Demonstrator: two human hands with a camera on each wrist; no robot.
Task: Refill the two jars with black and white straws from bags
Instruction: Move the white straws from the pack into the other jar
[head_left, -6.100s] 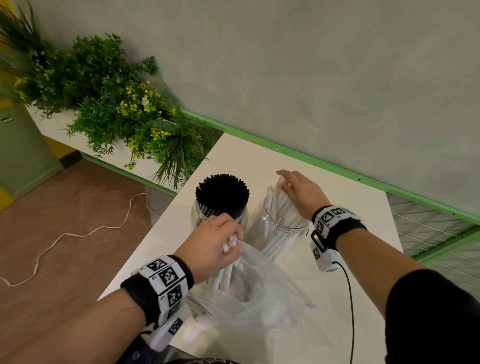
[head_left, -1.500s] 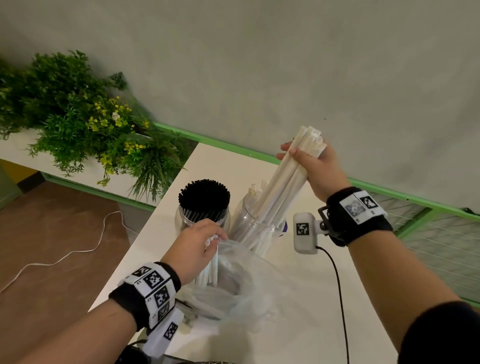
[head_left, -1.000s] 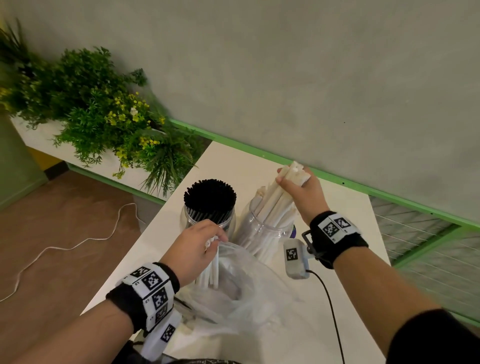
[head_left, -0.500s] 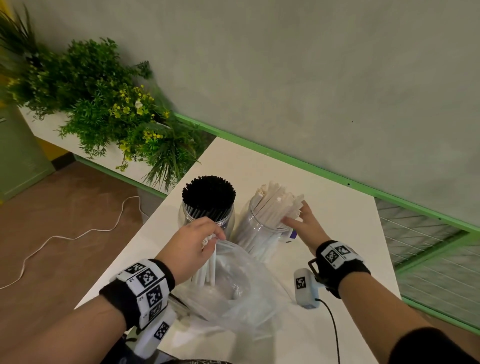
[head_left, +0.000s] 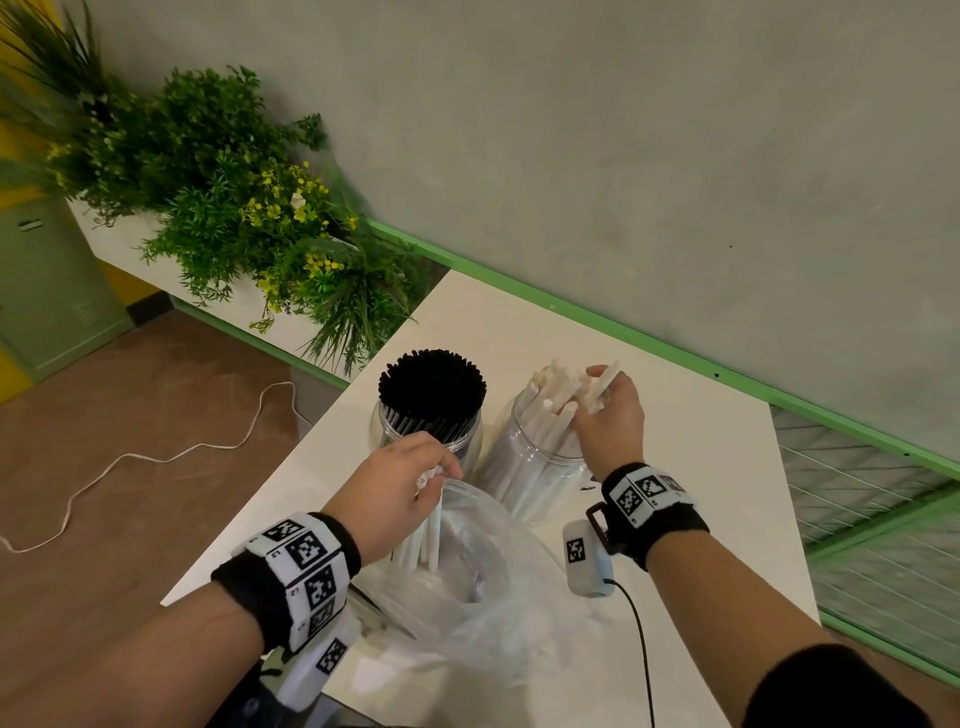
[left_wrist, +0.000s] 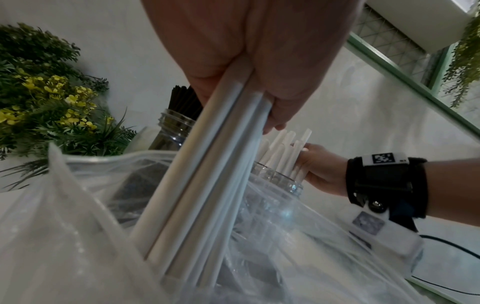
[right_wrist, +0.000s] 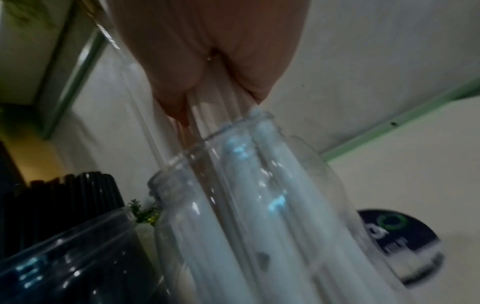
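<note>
Two clear jars stand side by side on the white table (head_left: 701, 467). The left jar (head_left: 426, 436) is packed with black straws (head_left: 431, 392). The right jar (head_left: 535, 467) holds white straws (head_left: 558, 387) that lean and stick out of its mouth. My right hand (head_left: 608, 421) is over this jar and grips several of the white straws (right_wrist: 221, 98) near their tops. My left hand (head_left: 400, 488) grips a bundle of white straws (left_wrist: 207, 185) standing in the open clear plastic bag (head_left: 483, 597) in front of the jars.
A planter of green plants with yellow flowers (head_left: 234, 218) borders the table's left corner. A green rail (head_left: 623, 332) runs along the wall behind. Wire mesh (head_left: 857, 493) lies to the right. A dark round lid (right_wrist: 397, 236) lies beside the white-straw jar. A white cable (head_left: 156, 457) crosses the floor.
My right hand lowered its white bundle into the right jar, let go, then came back over the mouth and took hold of straw tops. My left hand kept its grip in the bag.
</note>
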